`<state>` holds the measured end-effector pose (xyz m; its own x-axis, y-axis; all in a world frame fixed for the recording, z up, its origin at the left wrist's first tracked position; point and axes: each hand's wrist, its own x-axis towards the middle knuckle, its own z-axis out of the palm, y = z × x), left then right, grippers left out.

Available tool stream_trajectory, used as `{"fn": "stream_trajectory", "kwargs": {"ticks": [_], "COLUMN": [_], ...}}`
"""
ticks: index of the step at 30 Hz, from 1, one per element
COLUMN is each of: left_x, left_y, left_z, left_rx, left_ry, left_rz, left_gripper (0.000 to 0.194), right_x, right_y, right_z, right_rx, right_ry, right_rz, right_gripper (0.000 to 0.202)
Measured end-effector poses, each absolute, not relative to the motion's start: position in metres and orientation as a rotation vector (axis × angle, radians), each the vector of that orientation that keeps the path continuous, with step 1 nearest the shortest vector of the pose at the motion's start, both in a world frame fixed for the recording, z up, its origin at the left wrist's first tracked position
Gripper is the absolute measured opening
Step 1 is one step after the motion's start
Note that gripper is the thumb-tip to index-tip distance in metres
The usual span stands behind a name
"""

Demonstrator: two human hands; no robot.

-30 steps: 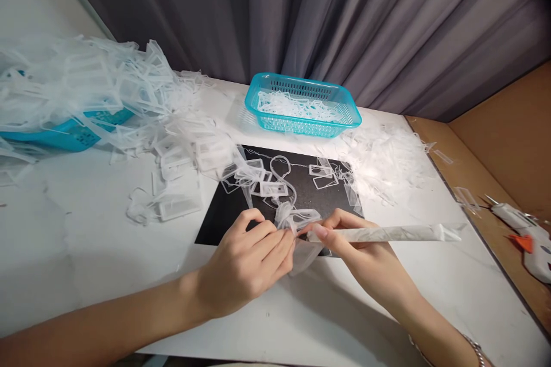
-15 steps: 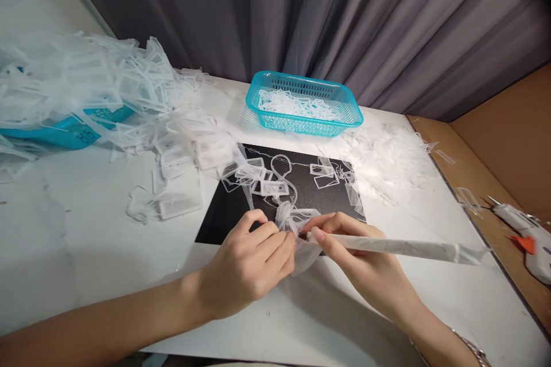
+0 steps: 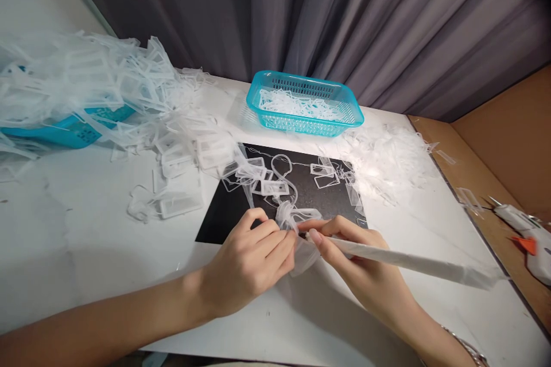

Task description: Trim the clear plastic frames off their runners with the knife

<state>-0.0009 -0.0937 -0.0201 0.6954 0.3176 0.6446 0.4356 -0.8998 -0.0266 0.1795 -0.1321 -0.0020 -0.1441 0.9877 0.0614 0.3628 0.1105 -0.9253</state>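
Over the front edge of a black mat (image 3: 219, 215), my left hand (image 3: 253, 261) is closed on a bunch of translucent white material (image 3: 284, 215). My right hand (image 3: 357, 252) pinches the tip of a long, pale wrapped stick (image 3: 404, 258) between thumb and fingers, right beside the left fingertips. The stick slants out to the right, across the palm. Some sheer material hangs below the fingertips. Small white rectangular frames (image 3: 274, 187) and a looped clear cord (image 3: 280, 160) lie on the mat behind my hands.
A blue basket (image 3: 305, 123) with white pieces stands at the back. Translucent frames heap over another blue basket (image 3: 64, 132) at the left. A white pile (image 3: 391, 160) lies right of the mat. A white tool with an orange part (image 3: 523, 235) is at the far right.
The outer end of the stick has swung down and toward me, and my right hand has shifted slightly. My left hand keeps its hold in nearly the same place.
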Motion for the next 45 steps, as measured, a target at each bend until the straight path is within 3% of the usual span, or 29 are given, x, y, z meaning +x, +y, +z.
{"fn": "stream_trajectory", "kwargs": {"ticks": [13,35,39,45], "left_x": [0.001,-0.002,-0.003,-0.003], "left_y": [-0.091,-0.092,-0.089,-0.087], "left_z": [-0.023,-0.021,-0.021,-0.021], "left_rx": [-2.828,-2.816,-2.834,-2.943], "left_ry": [-0.669,-0.589,-0.701,-0.773], "left_rz": [-1.067,-1.107,-1.155,-1.17], "left_gripper": [0.019,0.014,0.014,0.013], "right_x": [0.164,0.174,0.178,0.188], "right_y": [-0.136,-0.133,-0.132,-0.13], "right_z": [-0.016,-0.026,-0.012,0.009], "right_rx": [-1.24,-1.233,-1.353,-1.395], "right_ry": [-1.838,-2.075,-1.843,-1.458], "right_rz": [0.462,0.205,0.358,1.074], "right_gripper": [0.018,0.017,0.017,0.022]}}
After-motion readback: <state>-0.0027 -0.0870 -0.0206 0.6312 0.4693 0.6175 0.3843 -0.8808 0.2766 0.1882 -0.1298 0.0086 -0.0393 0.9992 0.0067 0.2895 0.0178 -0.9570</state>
